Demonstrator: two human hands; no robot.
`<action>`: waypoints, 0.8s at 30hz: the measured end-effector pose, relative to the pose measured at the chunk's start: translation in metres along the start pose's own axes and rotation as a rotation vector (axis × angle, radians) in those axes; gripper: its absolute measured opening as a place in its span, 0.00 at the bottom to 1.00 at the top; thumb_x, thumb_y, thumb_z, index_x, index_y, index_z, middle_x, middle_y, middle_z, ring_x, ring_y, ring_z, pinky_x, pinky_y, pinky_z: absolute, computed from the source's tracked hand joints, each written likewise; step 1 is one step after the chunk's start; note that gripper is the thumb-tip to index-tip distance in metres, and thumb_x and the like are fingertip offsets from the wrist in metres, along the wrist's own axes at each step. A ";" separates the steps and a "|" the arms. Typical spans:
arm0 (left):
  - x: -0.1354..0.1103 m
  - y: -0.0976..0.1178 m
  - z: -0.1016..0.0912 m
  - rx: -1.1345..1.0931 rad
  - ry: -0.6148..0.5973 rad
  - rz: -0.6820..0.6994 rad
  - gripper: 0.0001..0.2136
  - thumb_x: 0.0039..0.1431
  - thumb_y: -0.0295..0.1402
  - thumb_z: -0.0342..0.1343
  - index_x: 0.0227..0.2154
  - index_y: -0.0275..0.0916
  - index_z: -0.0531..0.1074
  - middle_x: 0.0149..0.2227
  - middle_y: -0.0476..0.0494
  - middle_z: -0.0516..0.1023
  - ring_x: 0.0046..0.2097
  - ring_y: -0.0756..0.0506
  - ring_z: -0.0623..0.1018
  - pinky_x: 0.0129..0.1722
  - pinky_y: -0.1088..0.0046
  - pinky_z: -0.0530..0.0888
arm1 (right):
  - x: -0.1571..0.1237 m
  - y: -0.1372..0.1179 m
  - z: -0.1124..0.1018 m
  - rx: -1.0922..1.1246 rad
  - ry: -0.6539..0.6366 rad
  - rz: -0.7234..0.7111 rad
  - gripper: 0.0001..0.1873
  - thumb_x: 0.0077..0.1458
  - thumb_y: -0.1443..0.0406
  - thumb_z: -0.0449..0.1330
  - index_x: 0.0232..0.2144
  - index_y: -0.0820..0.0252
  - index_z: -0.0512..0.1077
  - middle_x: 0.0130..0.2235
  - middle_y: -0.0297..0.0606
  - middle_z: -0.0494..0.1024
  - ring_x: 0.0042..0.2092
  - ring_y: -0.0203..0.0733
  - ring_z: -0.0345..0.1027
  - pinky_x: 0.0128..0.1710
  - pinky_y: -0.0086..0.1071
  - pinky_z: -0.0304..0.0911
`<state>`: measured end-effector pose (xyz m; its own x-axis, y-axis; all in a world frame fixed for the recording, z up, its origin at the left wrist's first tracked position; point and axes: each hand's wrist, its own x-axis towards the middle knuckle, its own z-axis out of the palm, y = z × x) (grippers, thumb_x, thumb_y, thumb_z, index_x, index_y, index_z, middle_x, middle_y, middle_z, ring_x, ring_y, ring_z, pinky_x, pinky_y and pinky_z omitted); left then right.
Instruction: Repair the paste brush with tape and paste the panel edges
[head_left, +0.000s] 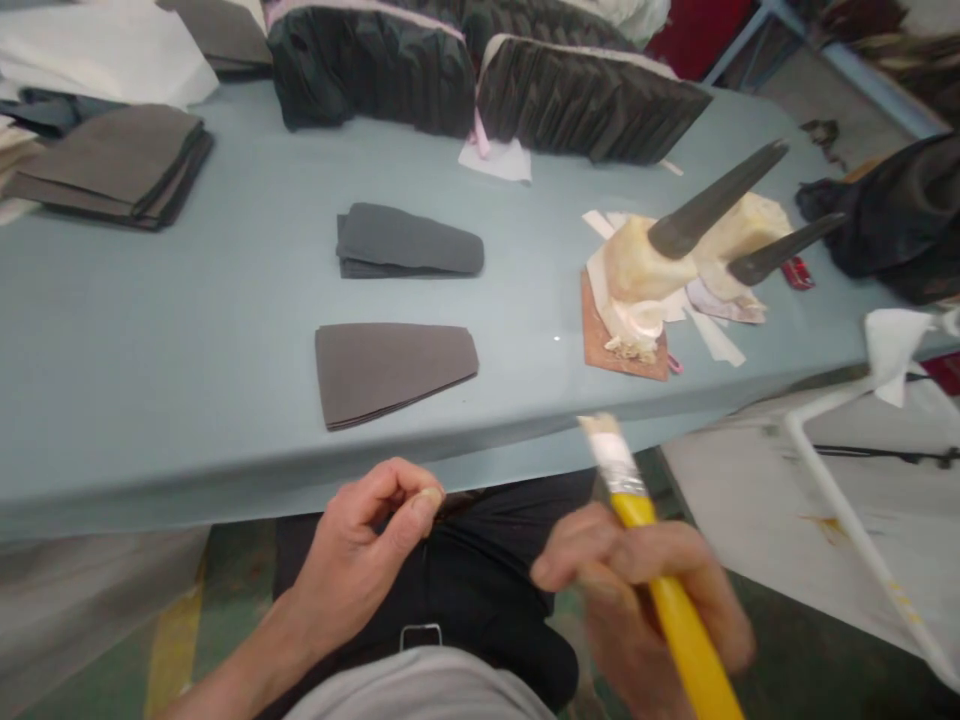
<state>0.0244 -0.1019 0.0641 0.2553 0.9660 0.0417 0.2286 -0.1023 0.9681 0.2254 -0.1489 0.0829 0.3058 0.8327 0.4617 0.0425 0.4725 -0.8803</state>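
My right hand (619, 600) grips a flat paintbrush (686, 640) with a yellow handle, its pale bristles pointing up toward the table edge. My left hand (367, 550) hovers just in front of the table edge, thumb and index finger pinched together. Whether anything sits between those fingertips is too small to tell. Beyond that hand lies a stack of brown-grey tapered fabric pieces (394, 372). Behind it, apart, is a smaller stack of dark grey tapered pieces (412, 240). Neither hand touches them.
The table (247, 400) has a blue-grey cover. At right, a cream-coated block (637, 260) with a dark tapered stick rests on a brown board (600, 340). Rows of dark gathered fabric (375, 70) stand at the back. More grey pieces (112, 155) lie at left. A white tubular frame (840, 490) stands at right.
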 end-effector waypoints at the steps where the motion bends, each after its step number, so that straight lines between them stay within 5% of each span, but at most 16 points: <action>1: 0.000 -0.002 -0.003 0.021 0.010 -0.007 0.15 0.68 0.38 0.55 0.26 0.40 0.73 0.22 0.52 0.71 0.23 0.51 0.71 0.23 0.79 0.69 | 0.004 -0.004 -0.015 -0.075 0.097 -0.047 0.07 0.63 0.70 0.66 0.37 0.53 0.72 0.24 0.29 0.82 0.22 0.40 0.74 0.24 0.33 0.72; 5: 0.007 -0.005 -0.005 0.111 0.018 -0.021 0.19 0.68 0.45 0.54 0.23 0.41 0.72 0.21 0.51 0.72 0.23 0.50 0.73 0.23 0.79 0.71 | 0.008 -0.010 -0.085 -0.400 0.482 -0.078 0.12 0.59 0.64 0.71 0.31 0.56 0.70 0.20 0.28 0.78 0.20 0.40 0.72 0.27 0.34 0.71; 9: 0.023 -0.002 0.023 0.111 -0.133 -0.028 0.23 0.68 0.50 0.53 0.21 0.41 0.71 0.19 0.50 0.70 0.22 0.49 0.72 0.21 0.78 0.71 | -0.016 0.003 -0.132 -0.620 0.635 0.117 0.18 0.61 0.53 0.69 0.29 0.57 0.70 0.19 0.29 0.77 0.21 0.40 0.74 0.31 0.34 0.70; 12: 0.033 0.004 0.058 0.027 -0.313 -0.015 0.23 0.68 0.51 0.53 0.22 0.40 0.71 0.20 0.50 0.69 0.23 0.49 0.71 0.22 0.78 0.71 | -0.037 0.015 -0.142 -0.633 0.683 0.251 0.23 0.64 0.48 0.64 0.27 0.58 0.70 0.19 0.31 0.78 0.23 0.40 0.75 0.33 0.34 0.70; 17: 0.044 0.014 0.116 -0.032 -0.530 -0.031 0.22 0.68 0.49 0.54 0.23 0.39 0.71 0.21 0.51 0.67 0.24 0.50 0.67 0.23 0.78 0.67 | -0.050 0.034 -0.139 -0.252 0.736 0.306 0.25 0.69 0.44 0.56 0.29 0.56 0.69 0.20 0.30 0.78 0.26 0.43 0.77 0.39 0.40 0.75; 24: 0.051 0.019 0.171 -0.020 -0.695 -0.109 0.22 0.68 0.50 0.53 0.25 0.39 0.70 0.23 0.52 0.66 0.26 0.50 0.66 0.27 0.76 0.66 | -0.058 0.044 -0.149 -0.007 0.830 0.405 0.15 0.63 0.52 0.68 0.44 0.55 0.74 0.31 0.33 0.86 0.45 0.45 0.83 0.58 0.46 0.69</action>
<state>0.2021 -0.0951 0.0427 0.7745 0.5942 -0.2172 0.2717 -0.0024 0.9624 0.3511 -0.2191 0.0016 0.8823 0.4587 -0.1055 -0.2115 0.1862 -0.9595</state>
